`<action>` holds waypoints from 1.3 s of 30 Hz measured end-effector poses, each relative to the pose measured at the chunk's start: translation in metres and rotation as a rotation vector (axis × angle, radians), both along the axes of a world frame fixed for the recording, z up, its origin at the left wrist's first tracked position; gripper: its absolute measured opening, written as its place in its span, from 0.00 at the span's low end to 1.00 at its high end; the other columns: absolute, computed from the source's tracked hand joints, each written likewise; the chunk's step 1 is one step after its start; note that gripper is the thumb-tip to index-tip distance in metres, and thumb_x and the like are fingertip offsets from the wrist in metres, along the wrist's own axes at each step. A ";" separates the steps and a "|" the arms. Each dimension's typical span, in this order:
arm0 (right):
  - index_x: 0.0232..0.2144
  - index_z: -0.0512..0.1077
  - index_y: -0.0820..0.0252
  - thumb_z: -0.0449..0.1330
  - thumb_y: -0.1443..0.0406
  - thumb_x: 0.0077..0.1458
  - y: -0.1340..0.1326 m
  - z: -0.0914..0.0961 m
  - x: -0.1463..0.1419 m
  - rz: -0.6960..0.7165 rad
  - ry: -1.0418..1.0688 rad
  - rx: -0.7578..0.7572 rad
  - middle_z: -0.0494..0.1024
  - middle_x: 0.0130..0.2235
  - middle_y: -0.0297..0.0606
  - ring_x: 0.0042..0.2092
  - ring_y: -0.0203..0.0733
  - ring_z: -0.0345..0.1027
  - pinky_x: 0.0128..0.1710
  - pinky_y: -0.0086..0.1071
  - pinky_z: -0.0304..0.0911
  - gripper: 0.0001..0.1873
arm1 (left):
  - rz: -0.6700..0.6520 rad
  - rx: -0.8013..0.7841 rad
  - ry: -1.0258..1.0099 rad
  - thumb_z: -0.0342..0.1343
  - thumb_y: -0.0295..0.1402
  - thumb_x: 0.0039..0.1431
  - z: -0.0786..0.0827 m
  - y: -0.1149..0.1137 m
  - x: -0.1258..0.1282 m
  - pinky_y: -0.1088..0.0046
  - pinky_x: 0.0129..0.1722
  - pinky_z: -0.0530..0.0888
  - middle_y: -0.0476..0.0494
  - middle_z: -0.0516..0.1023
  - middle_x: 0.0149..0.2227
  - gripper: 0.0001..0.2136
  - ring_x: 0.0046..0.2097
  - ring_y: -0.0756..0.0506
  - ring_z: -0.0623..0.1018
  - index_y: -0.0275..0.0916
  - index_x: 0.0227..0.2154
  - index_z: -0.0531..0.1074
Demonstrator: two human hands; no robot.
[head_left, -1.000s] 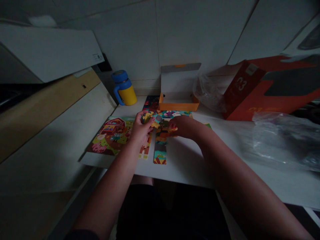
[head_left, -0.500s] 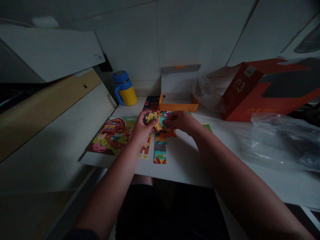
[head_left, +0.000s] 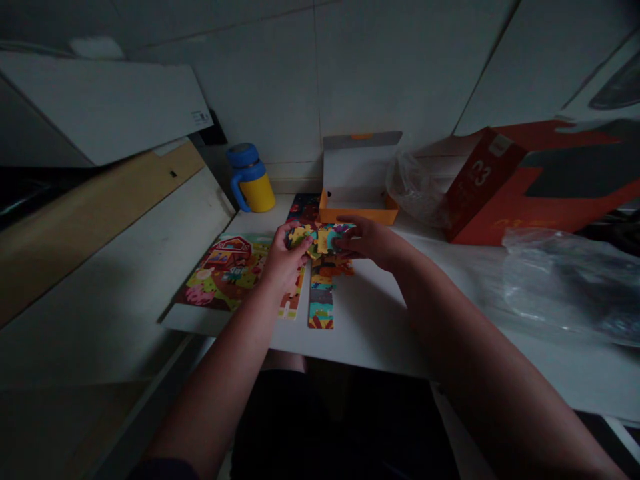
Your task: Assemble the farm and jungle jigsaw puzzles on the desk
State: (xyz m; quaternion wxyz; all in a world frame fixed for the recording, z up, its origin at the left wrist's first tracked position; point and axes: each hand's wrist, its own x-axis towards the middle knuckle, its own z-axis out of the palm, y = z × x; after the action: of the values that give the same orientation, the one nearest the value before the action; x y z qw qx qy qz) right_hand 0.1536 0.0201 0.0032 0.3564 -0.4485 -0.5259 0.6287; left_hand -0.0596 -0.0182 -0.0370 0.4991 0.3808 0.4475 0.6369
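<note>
Colourful jigsaw puzzle pieces (head_left: pixel 324 241) are between my two hands, above the table. My left hand (head_left: pixel 286 250) is closed on several yellow and green pieces (head_left: pixel 303 235), thumb on top. At their right side my right hand (head_left: pixel 369 241) grips a teal and yellow piece, its index finger lifted; its fingertips partly hide the piece. Below lies a joined strip of puzzle (head_left: pixel 321 300) with teal, grey and orange pictures, running toward the table's front edge. A farm picture puzzle (head_left: pixel 227 270) with a red barn lies to the left, partly covered by my left hand and forearm.
Behind my hands stands an opened orange box (head_left: pixel 357 215), beside a dark picture sheet (head_left: pixel 303 207). A blue and yellow mug (head_left: pixel 253 183) is at the back left. Clear plastic bags (head_left: pixel 560 280) and a large red box (head_left: pixel 500 193) occupy the right side.
My right hand has shifted slightly right and its index finger has lifted. The pieces between my hands have turned a little, with a yellow and teal piece now showing more clearly.
</note>
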 end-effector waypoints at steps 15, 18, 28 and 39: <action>0.36 0.81 0.59 0.71 0.61 0.59 0.012 -0.005 0.016 0.126 -0.451 0.256 0.80 0.28 0.33 0.27 0.34 0.71 0.27 0.26 0.65 0.07 | 0.033 -0.019 -0.046 0.80 0.38 0.43 -0.004 0.005 -0.006 0.71 0.36 0.82 0.50 0.80 0.44 0.33 0.38 0.47 0.84 0.48 0.51 0.70; 0.52 0.81 0.55 0.72 0.65 0.56 0.005 0.003 0.020 0.282 -0.326 0.117 0.83 0.31 0.34 0.31 0.39 0.77 0.32 0.29 0.74 0.21 | 0.029 -0.024 -0.038 0.80 0.38 0.43 -0.002 0.004 -0.006 0.72 0.36 0.82 0.50 0.80 0.44 0.33 0.39 0.47 0.84 0.48 0.51 0.69; 0.38 0.83 0.56 0.74 0.69 0.48 -0.001 0.009 0.024 0.508 -0.456 -0.068 0.85 0.31 0.36 0.28 0.40 0.79 0.30 0.30 0.77 0.12 | 0.026 -0.019 -0.048 0.80 0.38 0.44 -0.002 0.004 -0.006 0.70 0.38 0.83 0.49 0.80 0.45 0.32 0.39 0.47 0.83 0.47 0.50 0.69; 0.31 0.80 0.57 0.75 0.70 0.45 0.002 -0.003 0.022 0.430 -0.526 -0.160 0.85 0.29 0.38 0.28 0.43 0.81 0.31 0.34 0.79 0.10 | 0.022 -0.032 -0.040 0.80 0.38 0.44 0.000 0.002 -0.005 0.71 0.35 0.81 0.49 0.80 0.44 0.33 0.38 0.47 0.83 0.47 0.51 0.69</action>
State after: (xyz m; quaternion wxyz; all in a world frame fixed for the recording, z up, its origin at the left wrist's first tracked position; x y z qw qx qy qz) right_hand 0.1753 0.0220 0.0007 0.0316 -0.5005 -0.6314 0.5914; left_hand -0.0646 -0.0161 -0.0368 0.5068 0.3549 0.4518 0.6426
